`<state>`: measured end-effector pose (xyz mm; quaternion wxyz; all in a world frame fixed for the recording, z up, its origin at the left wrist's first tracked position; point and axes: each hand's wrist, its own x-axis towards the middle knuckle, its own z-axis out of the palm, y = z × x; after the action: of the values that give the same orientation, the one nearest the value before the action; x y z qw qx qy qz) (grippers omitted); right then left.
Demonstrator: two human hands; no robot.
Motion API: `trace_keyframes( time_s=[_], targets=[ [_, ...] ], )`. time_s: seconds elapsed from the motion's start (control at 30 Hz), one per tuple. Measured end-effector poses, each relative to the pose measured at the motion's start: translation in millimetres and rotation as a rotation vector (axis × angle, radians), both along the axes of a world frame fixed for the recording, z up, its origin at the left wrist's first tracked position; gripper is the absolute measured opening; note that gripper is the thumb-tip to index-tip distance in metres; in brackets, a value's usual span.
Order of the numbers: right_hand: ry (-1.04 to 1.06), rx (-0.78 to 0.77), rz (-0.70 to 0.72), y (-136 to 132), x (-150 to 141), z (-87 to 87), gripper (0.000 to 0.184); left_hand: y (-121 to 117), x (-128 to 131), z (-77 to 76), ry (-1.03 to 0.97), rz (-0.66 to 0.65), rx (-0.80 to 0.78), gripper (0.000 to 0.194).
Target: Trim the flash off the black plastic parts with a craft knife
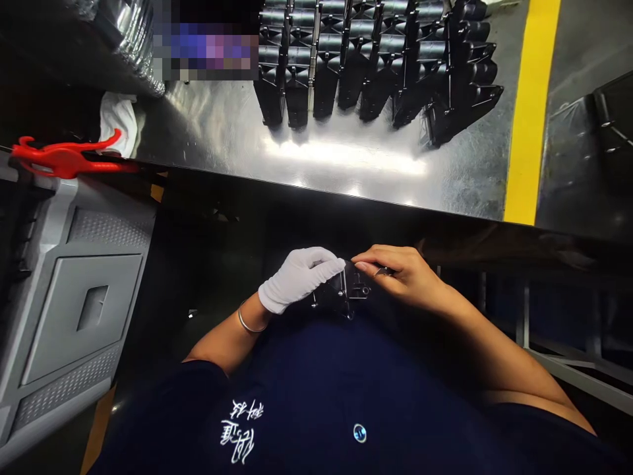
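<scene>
My left hand (302, 277), in a white glove, is closed on a black molded plastic part (352, 285) held in front of my chest. The part has shiny edges and a small round hole, but its outline fades into the dark shirt. My bare right hand (403, 272) is closed, with thumb and index finger pinched at the part's upper right edge. A small dark object with a metallic glint (384, 271) shows between its fingers; its kind cannot be made out.
Rows of similar black parts (346, 59) stand on the metal table (212, 132), which has a yellow stripe (529, 119). A grey plastic bin (84, 316) with a red handle-like piece (64, 158) stands at left. A white cloth (119, 122) and plastic-wrapped stack (128, 39) lie beyond.
</scene>
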<state>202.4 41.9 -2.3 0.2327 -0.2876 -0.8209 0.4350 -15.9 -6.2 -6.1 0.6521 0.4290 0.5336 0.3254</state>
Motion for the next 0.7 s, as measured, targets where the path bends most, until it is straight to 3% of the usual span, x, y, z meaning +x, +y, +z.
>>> trace_keyframes(
  time_s=[0.17, 0.4, 0.53, 0.63, 0.7],
  targets=[
    [-0.032, -0.050, 0.053, 1, 2, 3.3, 0.016, 0, 0, -1.6, -0.016, 0.001, -0.051, 0.036],
    [-0.109, -0.074, 0.070, 4, -2, 3.4, 0.019, 1, 0, 2.7, 0.062, -0.080, 0.001, 0.034],
    [-0.088, -0.142, -0.116, 3, -3, -4.7, 0.019, 3, 1, 7.8, 0.050, -0.143, 0.059, 0.032],
    [-0.031, -0.239, -0.286, -2, -3, -6.1, 0.028, 3, 0, 7.5, 0.083, -0.041, 0.130, 0.030],
    [0.008, -0.293, -0.266, -7, -5, -4.2, 0.035, 2, 0, 5.5, 0.116, 0.054, 0.148, 0.030]
  ],
)
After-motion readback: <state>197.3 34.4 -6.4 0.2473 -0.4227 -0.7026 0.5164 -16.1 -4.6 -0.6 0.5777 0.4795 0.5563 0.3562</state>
